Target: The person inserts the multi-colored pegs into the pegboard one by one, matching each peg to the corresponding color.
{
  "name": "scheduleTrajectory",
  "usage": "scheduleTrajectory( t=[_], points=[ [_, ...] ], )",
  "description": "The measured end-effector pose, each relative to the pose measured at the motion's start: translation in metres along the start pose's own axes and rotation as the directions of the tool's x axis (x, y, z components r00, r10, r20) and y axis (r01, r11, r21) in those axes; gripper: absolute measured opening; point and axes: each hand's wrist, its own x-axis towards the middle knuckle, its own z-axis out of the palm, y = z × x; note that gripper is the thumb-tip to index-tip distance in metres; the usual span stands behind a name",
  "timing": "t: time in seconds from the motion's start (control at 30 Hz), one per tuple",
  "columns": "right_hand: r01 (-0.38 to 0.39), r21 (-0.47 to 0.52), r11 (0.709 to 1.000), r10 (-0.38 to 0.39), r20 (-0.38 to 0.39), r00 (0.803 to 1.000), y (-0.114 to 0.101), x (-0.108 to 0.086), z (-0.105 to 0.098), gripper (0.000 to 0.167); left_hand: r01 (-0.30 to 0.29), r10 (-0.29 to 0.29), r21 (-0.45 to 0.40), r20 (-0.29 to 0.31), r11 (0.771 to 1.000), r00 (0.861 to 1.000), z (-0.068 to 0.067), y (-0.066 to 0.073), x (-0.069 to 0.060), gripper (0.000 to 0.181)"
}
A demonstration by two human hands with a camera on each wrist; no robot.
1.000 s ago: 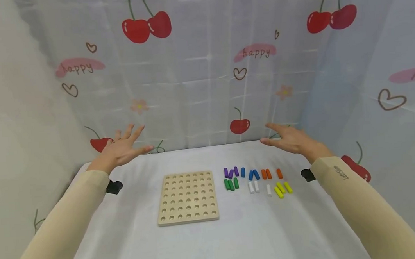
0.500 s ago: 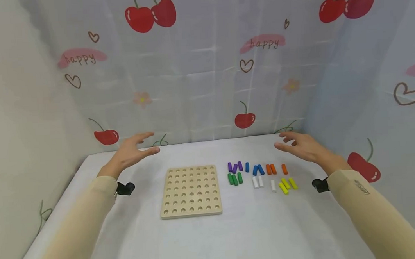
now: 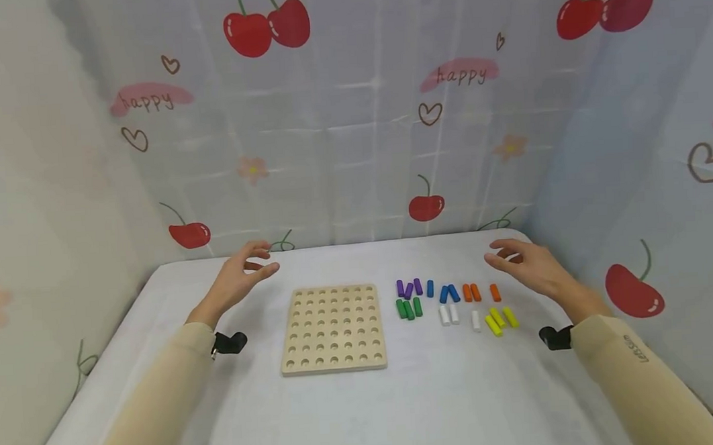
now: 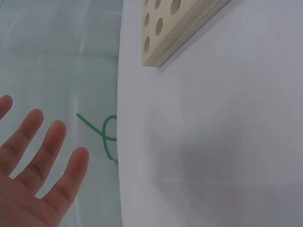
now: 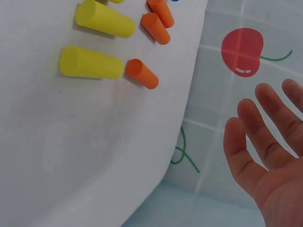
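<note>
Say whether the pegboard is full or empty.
Empty: the pegboard shows only bare holes, and the visible pegs lie beside it.

Sq. wooden board (image 3: 340,328) flat, holes up; 18 multicol. pegs (image 3: 455,313) lying to R.

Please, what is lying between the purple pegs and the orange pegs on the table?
Three blue pegs lie between the purple pegs and the orange pegs, as the head view shows.
</note>
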Motion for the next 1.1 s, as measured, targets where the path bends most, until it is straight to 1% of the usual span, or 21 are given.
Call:
scheduleTrajectory(
  t=[0.1,0.2,0.27,0.37,0.5,0.67,0.87,1.0,1.1],
  points=[
    [-0.007,0.020,1.000,0.007,-0.007,1.000,0.004,-0.004,0.005,0.073,0.011,-0.011,-0.029,0.024,1.000,1.000,0.008,-0.006,-0.003,0.074],
    [-0.014,0.039,0.999,0.015,-0.018,1.000,0.009,-0.008,0.011,0.072,0.020,-0.017,-0.042,0.058,0.999,0.998,0.015,-0.011,-0.006,0.085],
    [-0.022,0.051,0.998,0.023,-0.018,1.000,0.012,-0.009,0.015,0.070,0.026,-0.022,-0.047,0.071,0.999,0.997,0.019,-0.013,-0.008,0.092],
    [-0.032,0.067,0.997,0.034,-0.023,0.999,0.014,-0.012,0.020,0.067,0.047,-0.039,-0.090,0.084,0.995,0.996,0.024,-0.016,-0.010,0.096],
    [-0.044,0.086,0.995,0.047,-0.039,0.998,0.017,-0.015,0.026,0.067,0.064,-0.053,-0.136,0.085,0.989,0.995,0.029,-0.017,-0.010,0.085],
    [-0.059,0.109,0.992,0.065,-0.051,0.997,0.021,-0.019,0.032,0.067,0.060,-0.050,-0.151,0.070,0.987,0.996,0.035,-0.017,-0.010,0.076],
    [-0.093,0.129,0.987,0.101,-0.053,0.994,0.027,-0.022,0.037,0.065,0.059,-0.048,-0.176,0.064,0.983,0.997,0.043,-0.019,-0.008,0.071],
    [-0.113,0.140,0.984,0.122,-0.062,0.991,0.030,-0.024,0.042,0.061,0.077,-0.064,-0.198,0.068,0.977,0.996,0.049,-0.020,-0.006,0.070],
    [-0.122,0.157,0.980,0.135,-0.074,0.988,0.032,-0.026,0.046,0.057,0.091,-0.077,-0.230,0.070,0.969,0.995,0.053,-0.020,-0.005,0.070]
  ],
)
